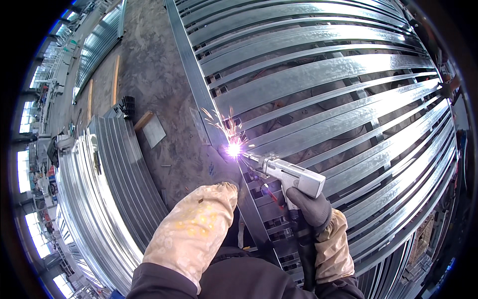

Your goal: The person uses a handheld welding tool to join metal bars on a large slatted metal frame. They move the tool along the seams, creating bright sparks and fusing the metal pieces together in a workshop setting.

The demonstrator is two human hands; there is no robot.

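My right hand (pixel 312 208), in a grey glove, is wrapped round the grip of a silver welding gun (pixel 296 174). The gun's nozzle meets the metal frame at a bright violet-white arc (pixel 233 149), and orange sparks fly up and away from it. A thick black hose (pixel 304 249) runs down from the grip. My left hand (pixel 225 172) is beside the frame's long edge rail (pixel 253 219), just below the arc. Glare and the stained tan sleeve (pixel 191 219) hide its fingers. Silvery slats (pixel 318 82) join the edge rail and stretch off to the right.
A stack of long ribbed metal profiles (pixel 124 174) lies at left. Between it and the frame, a pale flat plate (pixel 154 131) and a wooden block (pixel 144 121) rest on the grey floor (pixel 154 65). Another slatted panel (pixel 99 50) lies at the far left, near wooden strips (pixel 115 79).
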